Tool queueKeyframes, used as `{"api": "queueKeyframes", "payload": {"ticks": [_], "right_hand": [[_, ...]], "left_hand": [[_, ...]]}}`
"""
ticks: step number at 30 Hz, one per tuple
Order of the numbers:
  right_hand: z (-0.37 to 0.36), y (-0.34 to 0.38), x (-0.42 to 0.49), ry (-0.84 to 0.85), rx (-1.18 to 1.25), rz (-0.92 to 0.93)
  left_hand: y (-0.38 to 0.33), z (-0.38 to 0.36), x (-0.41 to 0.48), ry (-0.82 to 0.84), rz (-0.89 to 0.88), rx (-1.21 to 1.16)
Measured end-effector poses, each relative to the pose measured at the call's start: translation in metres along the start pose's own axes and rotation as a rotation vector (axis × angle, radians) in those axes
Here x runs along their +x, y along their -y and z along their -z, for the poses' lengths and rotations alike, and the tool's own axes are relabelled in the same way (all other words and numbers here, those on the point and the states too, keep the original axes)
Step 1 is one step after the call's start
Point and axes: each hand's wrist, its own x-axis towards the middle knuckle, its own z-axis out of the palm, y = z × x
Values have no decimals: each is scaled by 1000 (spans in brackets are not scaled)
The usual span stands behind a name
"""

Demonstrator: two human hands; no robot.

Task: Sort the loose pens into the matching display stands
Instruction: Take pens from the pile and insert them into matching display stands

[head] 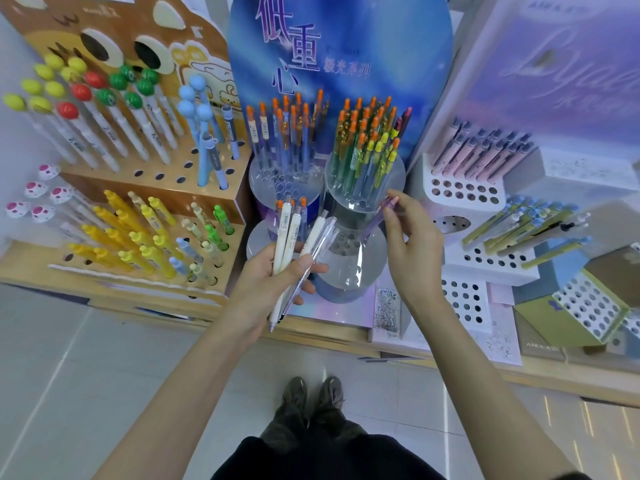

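My left hand [273, 277] grips a bundle of loose pens [298, 237], white and clear-bodied, fanned upward in front of the blue display. A single pale purple pen [379, 216] is pinched in the fingers of my right hand [410, 244], its lower end over the low clear round stand [346, 268]. Behind it, two taller clear round stands [365, 188] hold several orange-capped pens [367, 133]. The lower front stand has open holes.
A brown cardboard display [152, 188] at the left holds yellow, green, red and blue pens. White tiered stands [460, 194] at the right hold pink and yellow-green pens. A tall blue backboard [339, 57] rises behind. Tiled floor and my shoes [311, 393] lie below.
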Motion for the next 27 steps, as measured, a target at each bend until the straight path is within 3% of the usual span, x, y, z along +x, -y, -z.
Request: {"api": "queueKeyframes", "payload": {"ticks": [9, 20, 27], "right_hand": [[-4, 2, -1, 34, 17, -92], [9, 0, -10, 16, -20, -42], [-3, 5, 8, 127, -139, -32]], "left_hand": [[-4, -3, -2, -3, -6, -1], [-7, -2, -4, 27, -27, -27], [-8, -6, -2, 45, -33, 7]]}}
